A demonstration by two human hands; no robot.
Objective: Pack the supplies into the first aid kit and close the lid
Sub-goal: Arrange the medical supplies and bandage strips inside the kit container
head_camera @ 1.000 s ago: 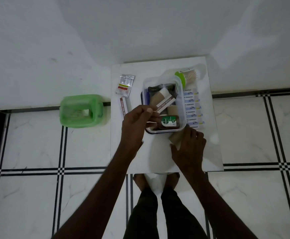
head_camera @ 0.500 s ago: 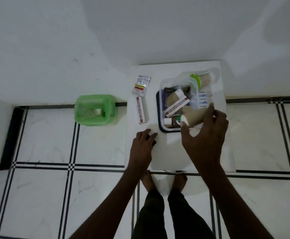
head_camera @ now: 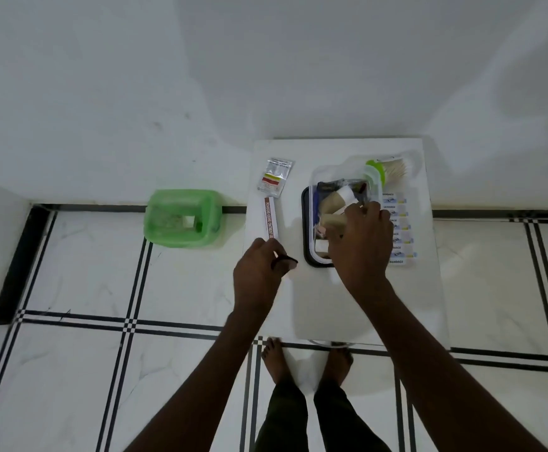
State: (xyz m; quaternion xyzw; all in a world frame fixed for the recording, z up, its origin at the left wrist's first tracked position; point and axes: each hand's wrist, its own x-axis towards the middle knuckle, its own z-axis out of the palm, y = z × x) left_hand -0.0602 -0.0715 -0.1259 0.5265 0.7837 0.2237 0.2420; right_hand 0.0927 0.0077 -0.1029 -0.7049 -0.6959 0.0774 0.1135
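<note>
The first aid kit (head_camera: 306,223) is a clear tub with a dark rim, standing on a white table (head_camera: 347,305) and holding several supplies. My right hand (head_camera: 360,243) reaches into it from the near side, gripping a tan bandage roll (head_camera: 331,220) low inside the tub. My left hand (head_camera: 261,267) sits on the table with fingers curled at the near end of a long ointment box (head_camera: 271,218), which lies flat left of the kit. A foil sachet (head_camera: 274,177) lies beyond the box. Whether my left hand grips the box is unclear.
A strip of plasters (head_camera: 401,230) lies right of the kit, with a green-capped tub of cotton buds (head_camera: 391,169) behind it. A green plastic basket (head_camera: 183,216) lies on the tiled floor to the left. A white wall stands behind the table.
My right hand carried the bandage roll from the kit's near edge down into the tub. My left hand slid from the table's near part up to the ointment box's end.
</note>
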